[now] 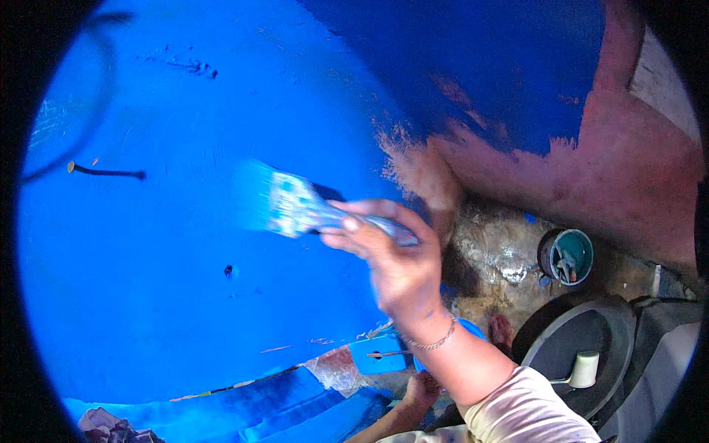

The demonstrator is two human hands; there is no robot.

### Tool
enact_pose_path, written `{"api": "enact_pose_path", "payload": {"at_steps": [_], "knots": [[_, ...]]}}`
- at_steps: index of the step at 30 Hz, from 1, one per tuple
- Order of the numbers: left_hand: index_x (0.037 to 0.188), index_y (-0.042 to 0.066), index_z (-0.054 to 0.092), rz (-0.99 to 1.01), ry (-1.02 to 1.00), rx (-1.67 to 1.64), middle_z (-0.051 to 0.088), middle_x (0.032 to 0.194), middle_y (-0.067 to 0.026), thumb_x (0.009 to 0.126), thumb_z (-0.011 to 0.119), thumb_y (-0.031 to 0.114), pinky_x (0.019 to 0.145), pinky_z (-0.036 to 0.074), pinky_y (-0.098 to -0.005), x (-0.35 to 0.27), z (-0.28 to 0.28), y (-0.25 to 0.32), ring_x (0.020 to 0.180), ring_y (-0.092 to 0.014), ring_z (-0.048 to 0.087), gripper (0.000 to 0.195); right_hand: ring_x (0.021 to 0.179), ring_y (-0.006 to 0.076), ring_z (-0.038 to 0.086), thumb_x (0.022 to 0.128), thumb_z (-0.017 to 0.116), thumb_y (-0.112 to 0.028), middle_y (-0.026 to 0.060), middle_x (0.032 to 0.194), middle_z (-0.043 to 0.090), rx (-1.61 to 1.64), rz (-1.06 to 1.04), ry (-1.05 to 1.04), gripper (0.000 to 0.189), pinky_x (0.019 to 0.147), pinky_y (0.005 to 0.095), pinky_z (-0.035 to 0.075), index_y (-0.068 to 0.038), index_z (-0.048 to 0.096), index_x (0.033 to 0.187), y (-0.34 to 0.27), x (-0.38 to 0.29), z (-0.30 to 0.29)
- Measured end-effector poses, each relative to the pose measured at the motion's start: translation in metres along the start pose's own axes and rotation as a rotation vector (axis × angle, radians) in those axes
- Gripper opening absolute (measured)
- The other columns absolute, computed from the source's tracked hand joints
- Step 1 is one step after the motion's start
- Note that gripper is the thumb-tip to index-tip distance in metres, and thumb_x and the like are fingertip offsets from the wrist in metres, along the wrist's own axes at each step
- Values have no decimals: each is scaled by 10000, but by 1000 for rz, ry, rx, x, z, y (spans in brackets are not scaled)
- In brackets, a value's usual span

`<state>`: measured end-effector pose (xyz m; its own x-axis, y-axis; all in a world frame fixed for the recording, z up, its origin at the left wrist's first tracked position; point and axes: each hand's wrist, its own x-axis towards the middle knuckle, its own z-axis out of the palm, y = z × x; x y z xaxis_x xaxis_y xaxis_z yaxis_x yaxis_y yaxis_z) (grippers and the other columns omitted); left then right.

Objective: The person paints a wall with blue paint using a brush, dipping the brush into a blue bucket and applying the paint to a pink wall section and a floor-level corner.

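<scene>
My right hand [382,243] grips the handle of a wide flat paintbrush [293,207], whose metal ferrule is smeared with white and blue paint. Its bristles are blurred and lie against a bright blue painted wall [183,221]. Lower down, my left hand [424,385] is curled at the rim of a blue container [471,328], which my right forearm mostly hides. To the right of the brush, the blue coat ends in a ragged edge over bare pinkish plaster [421,166]. Darker blue paint [487,66] covers part of the adjoining wall.
A nail [105,170] juts from the wall at left, above a small hole [228,271]. On the wet floor [487,243] stands a bucket [573,257] with objects inside. A black tub [581,332] holds a white dipper [584,370]. Crumpled cloth [113,426] lies bottom left.
</scene>
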<state>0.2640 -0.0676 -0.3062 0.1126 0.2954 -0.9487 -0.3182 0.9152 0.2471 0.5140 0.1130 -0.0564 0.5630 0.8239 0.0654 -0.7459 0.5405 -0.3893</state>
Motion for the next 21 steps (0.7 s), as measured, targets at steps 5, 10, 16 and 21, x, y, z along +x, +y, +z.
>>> {"api": "enact_pose_path", "payload": {"at_steps": [5, 10, 16, 21], "knots": [[431, 131, 316, -115, -63, 4, 378, 441, -55, 638, 497, 58, 831, 442, -365, 7, -23, 4, 503, -220, 432, 285, 787, 270, 659, 834, 565, -20, 186, 912, 634, -174, 189, 417, 186, 747, 341, 560, 90, 564, 985, 42, -36, -120], [408, 136, 293, -81, -96, 69, 366, 429, -53, 601, 498, 61, 810, 435, -361, 15, -23, 3, 466, -222, 404, 291, 769, 219, 639, 816, 587, -14, 135, 882, 641, -592, 31, 587, 157, 708, 310, 541, 62, 599, 952, 95, -46, -248], [411, 133, 310, -82, -102, 16, 373, 433, -54, 599, 514, 56, 836, 436, -393, 15, -31, 8, 461, -230, 407, 288, 697, 170, 620, 765, 642, -25, 68, 805, 660, -1074, -190, 539, 116, 657, 297, 494, 21, 651, 871, 76, 6, -178], [420, 131, 296, -55, 5, -16, 347, 443, -59, 599, 502, 32, 840, 417, -413, 5, -34, 5, 524, -241, 426, 291, 751, 191, 645, 807, 641, -62, 116, 841, 649, -265, -60, 397, 150, 677, 274, 518, 23, 622, 929, 2, 13, -69]]}}
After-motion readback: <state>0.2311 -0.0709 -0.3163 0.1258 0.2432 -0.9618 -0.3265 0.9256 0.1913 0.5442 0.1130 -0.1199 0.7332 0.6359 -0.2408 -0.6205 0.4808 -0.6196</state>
